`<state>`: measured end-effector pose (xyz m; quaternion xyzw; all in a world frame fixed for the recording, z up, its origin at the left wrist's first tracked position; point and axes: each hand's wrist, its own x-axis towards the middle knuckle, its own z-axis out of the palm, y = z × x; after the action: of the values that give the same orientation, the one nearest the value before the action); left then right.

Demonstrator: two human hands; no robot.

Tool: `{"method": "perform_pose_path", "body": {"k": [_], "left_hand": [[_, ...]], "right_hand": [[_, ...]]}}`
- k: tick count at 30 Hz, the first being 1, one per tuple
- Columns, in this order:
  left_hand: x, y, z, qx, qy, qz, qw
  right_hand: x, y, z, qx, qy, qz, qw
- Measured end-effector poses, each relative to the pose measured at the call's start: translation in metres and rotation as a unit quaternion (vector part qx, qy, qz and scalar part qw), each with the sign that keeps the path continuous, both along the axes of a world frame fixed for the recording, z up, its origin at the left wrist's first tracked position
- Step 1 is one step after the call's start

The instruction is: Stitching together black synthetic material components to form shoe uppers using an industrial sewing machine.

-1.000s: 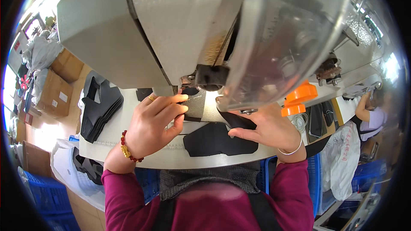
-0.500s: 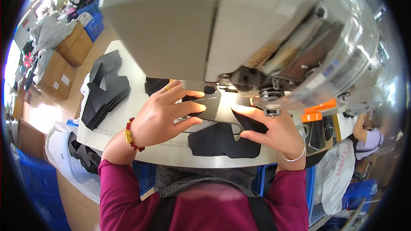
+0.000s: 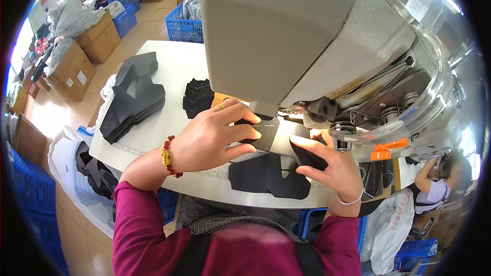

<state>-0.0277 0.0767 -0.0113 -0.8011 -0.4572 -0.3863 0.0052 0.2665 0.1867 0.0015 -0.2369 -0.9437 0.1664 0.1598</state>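
Observation:
My left hand (image 3: 204,138) lies on a black cut piece (image 3: 266,129) under the sewing machine (image 3: 271,36), its fingers stretched out and apart. On the right part of the same work rests my right hand (image 3: 335,168), index finger and thumb extended and spread; its other fingers are partly hidden by the machine. A bright metal plate (image 3: 284,140) shows between the hands. Another black cut piece (image 3: 258,175) with a notch lies flat nearer my body, close to my right thumb. The machine head hides the needle area.
Stacked dark cut pieces (image 3: 134,97) lie at the left of the white table (image 3: 171,64), with small black pieces (image 3: 197,97) beyond my left hand. An orange part (image 3: 387,150) sits right of the machine. Cartons (image 3: 71,76) and blue crates (image 3: 184,28) stand around; a person (image 3: 432,186) sits far right.
My view has shifted, so the machine appears farther right and more of the small black pieces shows. Both hands keep nearly the same pose on the black piece.

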Motion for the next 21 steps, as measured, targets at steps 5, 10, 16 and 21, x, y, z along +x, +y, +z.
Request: {"method": "perform_pose_path", "body": {"k": [5,10,16,21], "left_hand": [[0.0014,0.0004,0.0001,0.002,0.011,0.003,1.0],[0.0027,-0.002,-0.0013,-0.02,0.007,0.022,1.0],[0.0063,-0.0026,0.0028,-0.021,0.022,0.031,0.999],[0.0069,-0.0027,-0.0004,0.0,0.016,0.029,0.999]], "right_hand": [[-0.0008,0.0031,0.0031,0.017,0.015,0.019,1.0],[-0.0021,0.0023,0.0054,0.013,0.015,0.023,1.0],[0.0003,0.0074,-0.0023,0.052,0.053,0.041,0.996],[-0.0011,0.002,0.0032,0.01,0.014,0.014,1.0]]}}
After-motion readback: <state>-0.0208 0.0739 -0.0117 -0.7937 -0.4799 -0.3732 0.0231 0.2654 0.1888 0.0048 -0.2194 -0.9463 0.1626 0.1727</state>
